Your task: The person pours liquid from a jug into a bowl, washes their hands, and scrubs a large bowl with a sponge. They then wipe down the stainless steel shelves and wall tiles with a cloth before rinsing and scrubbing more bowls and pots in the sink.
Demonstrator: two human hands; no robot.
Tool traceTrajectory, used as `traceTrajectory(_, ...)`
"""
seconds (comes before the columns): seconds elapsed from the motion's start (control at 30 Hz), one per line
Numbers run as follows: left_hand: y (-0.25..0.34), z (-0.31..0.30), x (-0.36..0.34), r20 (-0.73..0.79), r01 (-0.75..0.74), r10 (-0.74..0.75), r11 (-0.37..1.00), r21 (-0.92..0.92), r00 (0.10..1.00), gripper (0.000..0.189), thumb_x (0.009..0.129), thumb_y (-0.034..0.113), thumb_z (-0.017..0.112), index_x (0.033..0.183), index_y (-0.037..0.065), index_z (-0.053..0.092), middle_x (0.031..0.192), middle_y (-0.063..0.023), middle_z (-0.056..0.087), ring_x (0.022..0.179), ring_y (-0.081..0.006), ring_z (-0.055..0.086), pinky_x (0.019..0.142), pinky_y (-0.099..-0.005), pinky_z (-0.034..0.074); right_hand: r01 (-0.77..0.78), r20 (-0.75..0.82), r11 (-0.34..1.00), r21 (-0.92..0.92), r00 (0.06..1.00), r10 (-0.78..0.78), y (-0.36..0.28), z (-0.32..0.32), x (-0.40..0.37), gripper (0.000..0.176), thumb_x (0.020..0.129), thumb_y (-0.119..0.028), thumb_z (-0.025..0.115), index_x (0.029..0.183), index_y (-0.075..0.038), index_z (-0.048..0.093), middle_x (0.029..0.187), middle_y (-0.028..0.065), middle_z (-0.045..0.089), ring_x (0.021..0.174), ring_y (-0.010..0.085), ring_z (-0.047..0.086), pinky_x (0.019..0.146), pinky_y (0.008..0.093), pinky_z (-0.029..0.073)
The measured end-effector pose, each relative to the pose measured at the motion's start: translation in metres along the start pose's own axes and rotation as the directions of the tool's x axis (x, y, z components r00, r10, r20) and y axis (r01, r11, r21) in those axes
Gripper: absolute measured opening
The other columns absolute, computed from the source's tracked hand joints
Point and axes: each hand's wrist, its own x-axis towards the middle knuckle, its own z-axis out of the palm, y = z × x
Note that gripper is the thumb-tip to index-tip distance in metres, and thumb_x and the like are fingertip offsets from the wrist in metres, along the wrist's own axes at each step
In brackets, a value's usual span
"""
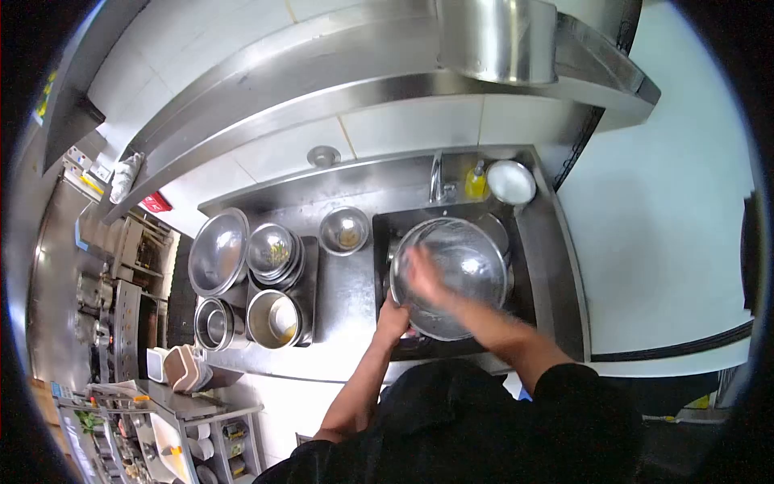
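At the sink (524,302), the large metal bowl (472,268) is gripped at its rim by the left hand (393,319), its fingertips hidden. Within the bowl the right hand (424,274) is blurred; whether its fingers are clenched cannot be told. Above the sink, 1 pot (498,42) is cut off.

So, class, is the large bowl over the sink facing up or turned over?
Facing up: the large bowl shows its hollow inside, the blurred right hand over it, the left hand at its rim.
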Motion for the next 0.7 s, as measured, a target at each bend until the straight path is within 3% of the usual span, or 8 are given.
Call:
traceTrajectory(0.13,-0.005,-0.042,0.02,-0.174,-0.049,0.035,0.996,-0.076,0.984,0.055,0.085,0.003,0.045,0.141,0.004,0.039,0.096,-0.0218,0.066,0.058,-0.0268,0.066,0.039,-0.0326,0.053,0.142,0.534,0.969,-0.204,0.845,-0.011,0.004,0.001,-0.061,0.035,0.086,-0.021,0.061,0.118,-0.009,0.064,0.118,0.0177,0.061,0.124,0.0372,0.052,0.105,0.0525,0.04)
traceTrajectory(0.2,-0.008,-0.058,0.01,-0.171,-0.074,0.046,0.984,-0.159,0.984,0.053,0.085,0.002,0.044,0.138,0.002,0.041,0.091,-0.0191,0.067,0.051,-0.023,0.063,0.037,-0.0303,0.05,0.27,0.532,0.774,-0.573,0.841,0.1,0.041,-0.035,-0.048,0.031,0.086,-0.022,0.06,0.113,-0.011,0.067,0.112,0.0135,0.063,0.114,0.0335,0.055,0.097,0.0501,0.043)
traceTrajectory(0.3,-0.012,-0.048,-0.005,-0.027,0.042,-0.044,0.997,-0.069,0.999,0.052,0.085,0.002,0.044,0.137,0.0,0.042,0.095,-0.02,0.066,0.054,-0.023,0.063,0.037,-0.0304,0.051,0.299,0.272,0.508,-0.808,0.954,-0.129,0.042,-0.077,0.008,0.031,0.085,-0.021,0.063,0.114,-0.011,0.064,0.116,0.0105,0.056,0.111,0.0293,0.053,0.094,0.0434,0.044)
traceTrajectory(0.37,0.012,-0.024,-0.021,0.02,0.063,-0.062,0.997,-0.047,0.998,0.05,0.086,0.004,0.046,0.136,0.0,0.044,0.098,-0.0197,0.066,0.057,-0.0234,0.065,0.039,-0.0309,0.053,0.289,0.047,0.742,-0.605,0.943,-0.329,0.023,-0.08,0.042,0.029,0.083,-0.011,0.063,0.112,-0.008,0.061,0.109,0.0132,0.054,0.108,0.0321,0.055,0.092,0.0439,0.046)
traceTrajectory(0.43,0.017,-0.008,-0.021,0.042,0.099,-0.095,0.99,-0.104,0.995,0.048,0.087,0.005,0.048,0.134,-0.001,0.046,0.095,-0.0201,0.067,0.053,-0.0231,0.063,0.042,-0.0302,0.055,0.16,-0.082,0.926,-0.341,0.977,-0.199,-0.007,-0.05,0.047,0.03,0.081,-0.002,0.062,0.11,-0.007,0.057,0.109,0.0166,0.054,0.103,0.0367,0.056,0.09,0.0485,0.048)
traceTrajectory(0.57,-0.002,-0.024,0.012,-0.019,0.035,-0.038,0.988,-0.151,0.999,0.047,0.089,0.006,0.048,0.136,0.001,0.044,0.101,-0.0163,0.067,0.065,-0.0234,0.067,0.04,-0.0327,0.055,0.208,0.234,0.977,0.039,0.949,-0.211,-0.015,0.026,-0.024,0.037,0.084,-0.007,0.063,0.121,-0.01,0.057,0.123,0.0225,0.056,0.114,0.0408,0.057,0.096,0.0501,0.048)
traceTrajectory(0.63,0.0,-0.048,0.007,-0.022,0.059,-0.063,0.983,-0.177,0.998,0.044,0.09,0.006,0.047,0.133,0.0,0.045,0.098,-0.0174,0.067,0.059,-0.0228,0.066,0.039,-0.0328,0.053,0.207,0.628,0.972,-0.111,0.772,-0.093,-0.012,-0.01,-0.046,0.037,0.088,-0.017,0.062,0.125,-0.014,0.058,0.129,0.0208,0.055,0.12,0.0379,0.056,0.098,0.048,0.049)
traceTrajectory(0.7,-0.004,-0.065,-0.005,-0.083,0.136,-0.141,0.989,-0.065,0.987,0.044,0.09,0.006,0.047,0.133,-0.001,0.045,0.095,-0.0181,0.067,0.055,-0.0225,0.064,0.038,-0.0326,0.053,0.331,0.669,0.859,-0.39,0.743,0.017,0.024,-0.037,-0.043,0.043,0.086,-0.019,0.063,0.127,-0.013,0.055,0.126,0.0184,0.058,0.117,0.0364,0.057,0.097,0.0491,0.048)
